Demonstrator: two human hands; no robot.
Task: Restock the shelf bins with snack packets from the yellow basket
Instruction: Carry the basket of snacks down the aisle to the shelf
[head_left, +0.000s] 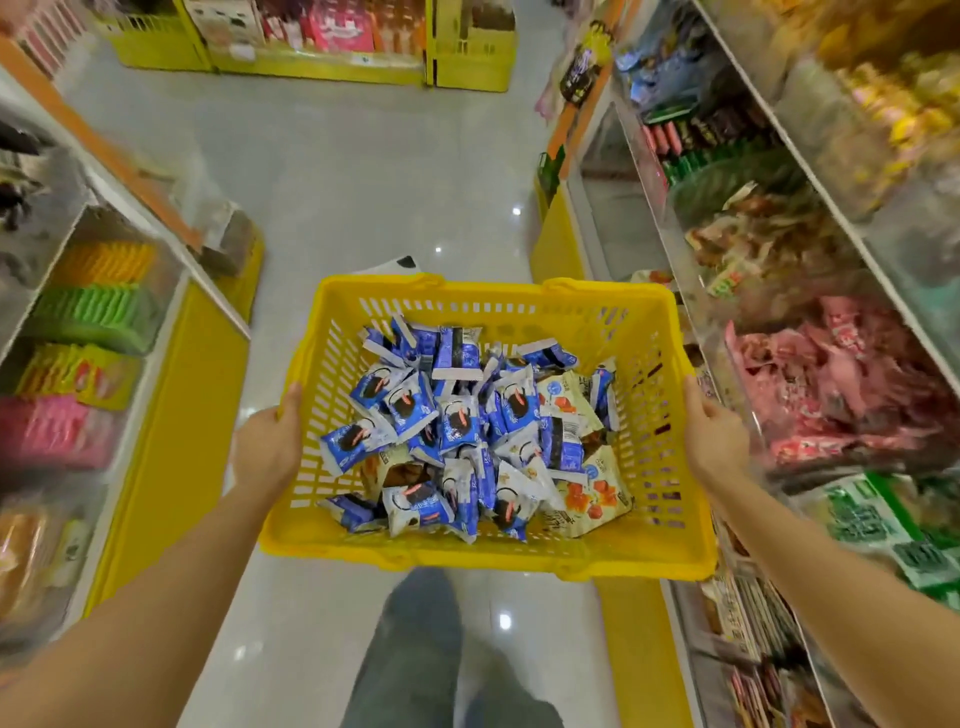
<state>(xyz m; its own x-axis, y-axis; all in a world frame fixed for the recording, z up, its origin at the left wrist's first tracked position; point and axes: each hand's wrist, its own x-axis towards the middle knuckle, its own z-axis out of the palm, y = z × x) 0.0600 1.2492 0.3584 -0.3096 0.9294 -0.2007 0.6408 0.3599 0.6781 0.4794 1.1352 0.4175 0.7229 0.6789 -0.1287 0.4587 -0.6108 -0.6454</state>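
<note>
Basket: the yellow basket (467, 558) is held up in mid-aisle over the pale floor (363, 182), just ahead of the person's leg (410, 649). Nothing is under it.
Load: blue packets (447, 415) are heaped loose in the middle, and a few cream-and-orange packets (587, 493) sit at the near right. It looks like none have been shelved yet.
Left hand: the left hand (267, 447) grips the left rim with the thumb hooked over the top. Its fingers wrap round the outside, mostly hidden.
Right hand: the right hand (714, 436) clamps the right rim the same way, thumb on top and fingers curled out of sight behind the wall.
Shelves: the shelf bins (769, 249) on the right run close by the basket's right side, with pink packets (831, 389) piled in the nearest one. More shelving (93, 312) stands on the left, further off.
Risk, one-handed: both hands are busy, so picking a packet means letting go of one side. The basket could then tip and spill the loose heap onto the floor.
Risk, clearance: the right rim is near the shelf edge, and swinging that way could knock it.
Risk, sorting: two kinds of packet are mixed together, so a hasty handful could end up in the wrong bin.
</note>
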